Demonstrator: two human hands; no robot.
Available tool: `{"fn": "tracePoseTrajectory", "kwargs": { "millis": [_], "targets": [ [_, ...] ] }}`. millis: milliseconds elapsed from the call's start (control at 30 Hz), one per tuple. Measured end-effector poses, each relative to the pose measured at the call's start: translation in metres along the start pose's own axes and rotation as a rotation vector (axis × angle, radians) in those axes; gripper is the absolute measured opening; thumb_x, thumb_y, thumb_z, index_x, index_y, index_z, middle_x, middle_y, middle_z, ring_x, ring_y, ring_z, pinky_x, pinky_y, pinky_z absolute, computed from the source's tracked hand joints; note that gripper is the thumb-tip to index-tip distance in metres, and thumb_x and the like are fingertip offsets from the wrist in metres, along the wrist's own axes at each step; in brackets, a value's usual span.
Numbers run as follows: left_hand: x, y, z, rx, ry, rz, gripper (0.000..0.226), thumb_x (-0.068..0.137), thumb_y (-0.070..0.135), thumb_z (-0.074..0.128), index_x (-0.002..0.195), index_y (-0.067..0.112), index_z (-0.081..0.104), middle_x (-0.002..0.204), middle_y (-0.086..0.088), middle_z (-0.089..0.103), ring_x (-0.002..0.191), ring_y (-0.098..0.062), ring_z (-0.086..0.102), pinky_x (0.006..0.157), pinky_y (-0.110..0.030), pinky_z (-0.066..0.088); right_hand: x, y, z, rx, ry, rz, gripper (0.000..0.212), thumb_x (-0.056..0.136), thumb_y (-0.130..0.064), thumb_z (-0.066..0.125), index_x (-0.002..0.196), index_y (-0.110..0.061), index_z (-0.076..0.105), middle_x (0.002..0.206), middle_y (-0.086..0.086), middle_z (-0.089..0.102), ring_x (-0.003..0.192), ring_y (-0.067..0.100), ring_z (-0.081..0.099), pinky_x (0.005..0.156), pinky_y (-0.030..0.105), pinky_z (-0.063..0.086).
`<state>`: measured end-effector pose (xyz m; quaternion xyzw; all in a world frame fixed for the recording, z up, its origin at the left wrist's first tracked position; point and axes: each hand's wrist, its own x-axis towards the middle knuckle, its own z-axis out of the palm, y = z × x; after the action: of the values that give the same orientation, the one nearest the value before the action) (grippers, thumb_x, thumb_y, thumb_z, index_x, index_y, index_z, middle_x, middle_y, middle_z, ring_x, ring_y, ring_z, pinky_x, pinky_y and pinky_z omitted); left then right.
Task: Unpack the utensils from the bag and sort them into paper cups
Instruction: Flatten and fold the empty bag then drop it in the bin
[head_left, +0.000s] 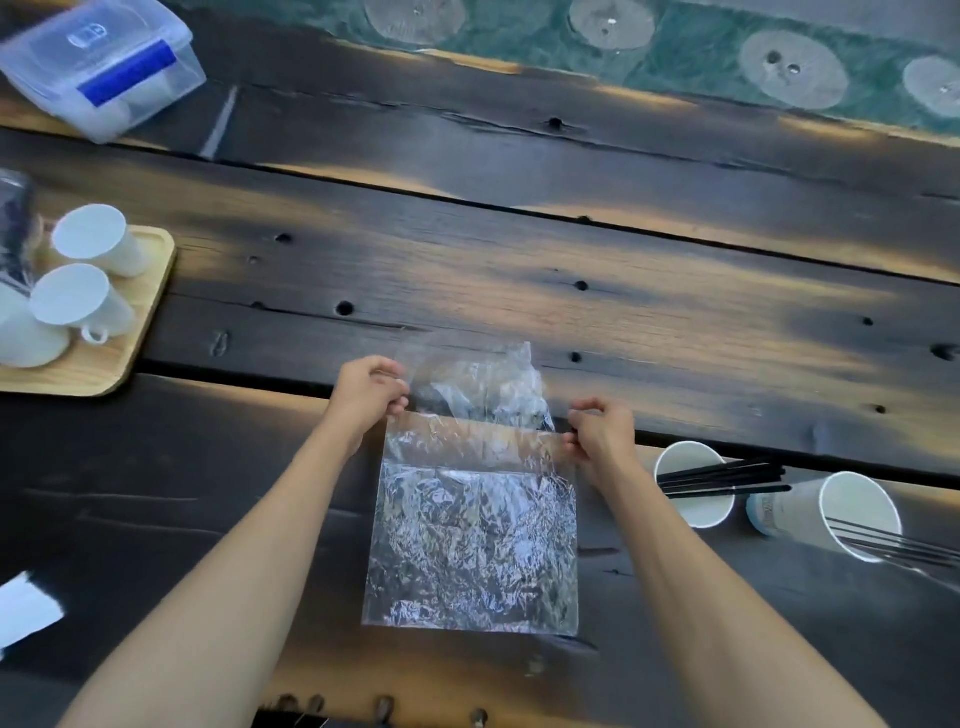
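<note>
A crinkled clear plastic bag (475, 545) lies flat on the dark wooden table in front of me, and I see nothing inside it. My left hand (366, 397) pinches its top left corner. My right hand (602, 431) pinches the top right corner, and the bag's upper flap stands up between them. To the right, one paper cup (693, 496) holds several black utensil handles that stick out over its rim. A second paper cup (826, 514) farther right holds several thin dark sticks.
A wooden tray (140, 322) with white mugs (78, 301) sits at the left. A clear plastic box (104, 67) with a blue label stands at the far left corner. A white paper (26, 608) lies near the left edge. The table's far edge borders green patterned floor.
</note>
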<state>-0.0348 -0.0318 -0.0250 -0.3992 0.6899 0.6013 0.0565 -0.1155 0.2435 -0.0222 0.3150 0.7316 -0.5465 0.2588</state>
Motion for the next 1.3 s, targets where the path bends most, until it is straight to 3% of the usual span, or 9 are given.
{"fn": "tracePoseTrajectory", "kwargs": {
  "millis": [200, 400, 500, 667, 800, 900, 1033, 1167, 1300],
  "targets": [
    [-0.020, -0.005, -0.018, -0.006, -0.005, 0.074, 0.012, 0.088, -0.014, 0.057, 0.095, -0.008, 0.065, 0.079, -0.017, 0.067, 0.053, -0.012, 0.059, 0.051, -0.016, 0.053, -0.007, -0.012, 0.006, 0.035, -0.111, -0.083, 0.030, 0.094, 0.010, 0.051, 0.121, -0.001, 0.045, 0.095, 0.018, 0.061, 0.056, 0.018, 0.057, 0.043, 0.022, 0.051],
    [-0.034, -0.013, -0.034, -0.085, 0.017, 0.141, 0.013, 0.087, -0.015, 0.058, 0.088, -0.005, 0.066, 0.084, -0.018, 0.068, 0.065, -0.019, 0.062, 0.057, -0.016, 0.056, -0.016, -0.014, -0.002, 0.035, -0.129, -0.254, 0.015, 0.094, 0.010, 0.051, 0.095, -0.004, 0.055, 0.088, 0.016, 0.057, 0.054, 0.017, 0.057, 0.044, 0.019, 0.052],
    [-0.046, -0.021, -0.042, -0.079, 0.060, 0.161, 0.017, 0.083, -0.014, 0.062, 0.084, 0.003, 0.068, 0.077, -0.014, 0.068, 0.058, -0.013, 0.062, 0.059, -0.017, 0.054, -0.036, -0.005, -0.015, 0.025, -0.176, -0.369, 0.025, 0.090, 0.012, 0.053, 0.081, -0.011, 0.056, 0.075, 0.009, 0.055, 0.053, 0.016, 0.054, 0.044, 0.019, 0.049],
    [-0.079, -0.051, -0.049, -0.049, 0.082, 0.199, 0.023, 0.081, -0.007, 0.071, 0.078, 0.016, 0.072, 0.079, -0.003, 0.075, 0.068, -0.013, 0.068, 0.073, -0.025, 0.055, -0.064, 0.033, -0.044, -0.154, -0.225, -0.560, 0.021, 0.085, 0.003, 0.062, 0.077, -0.016, 0.062, 0.067, 0.000, 0.059, 0.050, 0.006, 0.047, 0.048, 0.019, 0.039],
    [-0.107, -0.083, -0.051, -0.081, 0.068, 0.160, 0.015, 0.080, 0.002, 0.078, 0.079, 0.017, 0.074, 0.097, -0.006, 0.073, 0.085, -0.019, 0.071, 0.082, -0.034, 0.055, -0.074, 0.069, -0.055, -0.121, -0.270, -0.519, 0.019, 0.083, 0.007, 0.068, 0.080, -0.011, 0.064, 0.084, 0.002, 0.066, 0.068, 0.003, 0.060, 0.066, 0.015, 0.048],
    [-0.123, -0.107, -0.050, -0.028, 0.083, 0.119, 0.019, 0.079, 0.001, 0.077, 0.080, 0.019, 0.075, 0.101, 0.000, 0.073, 0.086, -0.008, 0.071, 0.078, -0.025, 0.051, -0.076, 0.092, -0.059, 0.016, -0.291, -0.338, 0.023, 0.085, 0.016, 0.054, 0.084, -0.005, 0.063, 0.089, 0.016, 0.066, 0.079, 0.026, 0.068, 0.075, 0.040, 0.056],
    [-0.140, -0.136, -0.046, -0.153, 0.101, 0.010, 0.032, 0.086, -0.016, 0.054, 0.089, 0.010, 0.072, 0.102, -0.015, 0.071, 0.084, -0.025, 0.072, 0.067, -0.026, 0.059, -0.077, 0.118, -0.069, 0.094, -0.326, -0.185, 0.038, 0.081, 0.021, 0.038, 0.097, -0.003, 0.064, 0.114, 0.020, 0.064, 0.098, 0.038, 0.072, 0.068, 0.032, 0.058],
    [-0.152, -0.153, -0.046, -0.277, 0.133, -0.048, 0.039, 0.095, -0.016, 0.039, 0.099, 0.011, 0.067, 0.106, -0.011, 0.063, 0.072, -0.017, 0.074, 0.061, -0.021, 0.059, -0.079, 0.141, -0.082, 0.144, -0.350, -0.091, 0.043, 0.077, 0.020, 0.035, 0.105, 0.002, 0.062, 0.115, 0.021, 0.065, 0.099, 0.046, 0.070, 0.088, 0.051, 0.057],
    [-0.159, -0.166, -0.046, -0.275, 0.149, -0.101, 0.036, 0.097, -0.011, 0.038, 0.102, 0.012, 0.065, 0.107, -0.016, 0.062, 0.078, -0.029, 0.074, 0.065, -0.026, 0.061, -0.083, 0.157, -0.091, 0.076, -0.312, -0.059, 0.036, 0.084, 0.015, 0.042, 0.100, -0.006, 0.067, 0.110, 0.009, 0.068, 0.096, 0.031, 0.074, 0.074, 0.033, 0.060]
  ]
}}
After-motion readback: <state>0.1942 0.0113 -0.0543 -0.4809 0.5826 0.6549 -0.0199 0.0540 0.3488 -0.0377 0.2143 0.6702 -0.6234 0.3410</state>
